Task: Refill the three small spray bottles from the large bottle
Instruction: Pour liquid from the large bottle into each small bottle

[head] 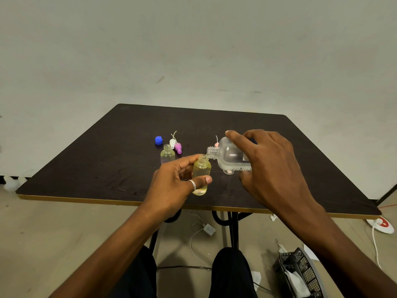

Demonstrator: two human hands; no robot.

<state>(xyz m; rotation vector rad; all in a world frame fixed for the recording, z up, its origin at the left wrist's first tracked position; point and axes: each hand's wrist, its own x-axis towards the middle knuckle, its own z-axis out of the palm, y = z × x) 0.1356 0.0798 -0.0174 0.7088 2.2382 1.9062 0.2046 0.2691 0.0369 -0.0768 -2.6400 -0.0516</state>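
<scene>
My left hand (pixel 171 188) grips a small yellowish bottle (pixel 201 172), uncapped and upright above the dark table (pixel 107 168). My right hand (pixel 266 166) holds the large clear bottle (pixel 228 157) tipped on its side, its open neck touching the small bottle's mouth. Behind it stands a second small open bottle (pixel 167 154). A third small bottle (pixel 228 172) shows only in part, under the large bottle. Loose spray tops lie farther back: a white one (pixel 172 143), a purple one (pixel 178 147) and a pink one (pixel 216 144). Left of them lies a blue cap (pixel 158 140).
The table's front edge runs just below my hands. On the floor are a white cable with a plug (pixel 209 229), a black mesh basket (pixel 300 274) at the lower right and a red and white power strip (pixel 381 224). My knees are under the table.
</scene>
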